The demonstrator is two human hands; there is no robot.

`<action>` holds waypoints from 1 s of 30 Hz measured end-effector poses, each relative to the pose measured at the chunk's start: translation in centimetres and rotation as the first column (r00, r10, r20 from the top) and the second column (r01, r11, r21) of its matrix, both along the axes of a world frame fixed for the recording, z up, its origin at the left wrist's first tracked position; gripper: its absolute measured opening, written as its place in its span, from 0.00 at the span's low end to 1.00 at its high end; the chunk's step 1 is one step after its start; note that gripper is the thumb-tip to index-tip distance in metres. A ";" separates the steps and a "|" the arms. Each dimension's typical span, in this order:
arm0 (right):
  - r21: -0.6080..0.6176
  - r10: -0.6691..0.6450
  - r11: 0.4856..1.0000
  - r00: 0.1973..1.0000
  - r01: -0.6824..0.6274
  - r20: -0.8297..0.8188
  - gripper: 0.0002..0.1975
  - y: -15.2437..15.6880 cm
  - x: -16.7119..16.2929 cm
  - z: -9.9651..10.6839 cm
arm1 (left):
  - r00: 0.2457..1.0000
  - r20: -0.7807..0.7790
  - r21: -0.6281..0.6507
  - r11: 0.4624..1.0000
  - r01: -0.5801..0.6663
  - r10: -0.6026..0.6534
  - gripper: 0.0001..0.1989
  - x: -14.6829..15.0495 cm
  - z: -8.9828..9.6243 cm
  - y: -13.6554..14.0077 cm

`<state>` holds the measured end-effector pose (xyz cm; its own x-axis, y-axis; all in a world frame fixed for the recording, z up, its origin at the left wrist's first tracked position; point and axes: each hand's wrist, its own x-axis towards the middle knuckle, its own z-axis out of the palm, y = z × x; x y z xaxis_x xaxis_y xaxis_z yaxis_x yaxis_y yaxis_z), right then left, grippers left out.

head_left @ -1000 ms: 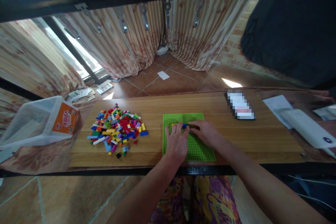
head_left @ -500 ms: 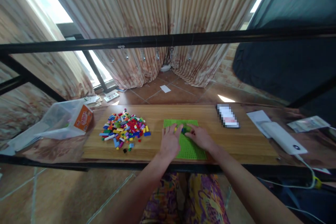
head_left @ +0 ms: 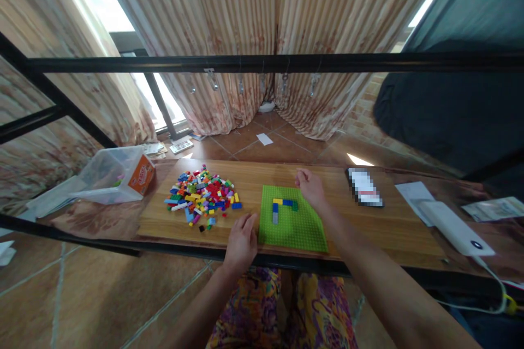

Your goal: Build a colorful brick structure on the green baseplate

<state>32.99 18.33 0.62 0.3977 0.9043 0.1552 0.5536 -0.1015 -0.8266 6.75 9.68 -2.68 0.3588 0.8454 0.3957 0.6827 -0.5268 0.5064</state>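
got my left hand [head_left: 241, 242] just beside the left edge of the green plate [head_left: 298, 233], right hand [head_left: 311, 186] up at its far right corner. fingers look curled on both, can't tell from my end if either's pinching anything. plate's flat on the surface [head_left: 393, 234] with a hooked line of bricks [head_left: 287, 203], loose pile [head_left: 207, 196] left, phone [head_left: 364, 188] right.

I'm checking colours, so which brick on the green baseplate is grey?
The grey brick closest to the camera, next to a blue brick; the other bricks on the baseplate are yellow, blue or green.
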 end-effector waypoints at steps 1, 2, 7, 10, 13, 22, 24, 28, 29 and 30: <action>-0.006 0.006 1.000 1.000 -0.006 0.005 0.21 0.4 -0.3 -0.3 | 1.000 -0.001 0.004 1.000 0.002 -0.002 0.21 0.1 0.1 0.0; -0.012 0.012 1.000 1.000 -0.012 0.012 0.21 0.8 -0.6 -0.5 | 1.000 -0.002 0.006 1.000 0.004 -0.004 0.20 0.3 0.2 0.1; -0.045 0.028 0.999 0.998 -0.025 0.055 0.20 1.3 -1.1 -1.1 | 0.999 -0.023 -0.002 0.999 0.045 -0.045 0.19 1.2 0.8 0.4; -0.035 0.016 0.999 0.997 -0.014 0.077 0.18 -0.3 -0.6 -1.3 | 0.996 -0.024 -0.012 0.997 0.080 -0.080 0.23 2.1 0.9 0.7; 0.044 0.033 0.998 0.993 -0.038 0.110 0.18 -3.6 0.1 -2.0 | 0.994 -0.005 -0.039 0.993 0.107 -0.107 0.29 3.2 0.7 1.4; -0.005 0.203 0.978 0.948 -0.208 0.244 0.25 -9.0 -0.1 -2.8 | 0.984 0.023 -0.169 0.969 0.179 -0.177 0.40 5.0 0.9 3.1; -0.024 0.223 0.974 0.947 -0.224 0.231 0.27 -8.6 -0.1 -2.6 | 0.983 0.027 -0.185 0.965 0.185 -0.183 0.41 5.1 1.0 3.1; -0.023 0.231 0.973 0.951 -0.231 0.206 0.26 -8.1 0.0 -2.5 | 0.984 0.024 -0.208 0.962 0.175 -0.174 0.42 5.1 1.3 3.0; -0.021 0.232 0.972 0.952 -0.232 0.202 0.26 -8.1 0.0 -2.6 | 0.985 0.023 -0.212 0.962 0.174 -0.173 0.42 5.1 1.3 3.0; -0.018 0.230 0.973 0.953 -0.231 0.199 0.26 -8.1 0.0 -2.7 | 0.985 0.024 -0.216 0.961 0.173 -0.172 0.42 5.1 1.3 3.0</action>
<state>33.04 10.24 -2.03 0.1390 0.9667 0.2151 0.7142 0.0526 -0.6980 11.85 12.66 -1.36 0.5055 0.8363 0.2122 0.5880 -0.5139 0.6247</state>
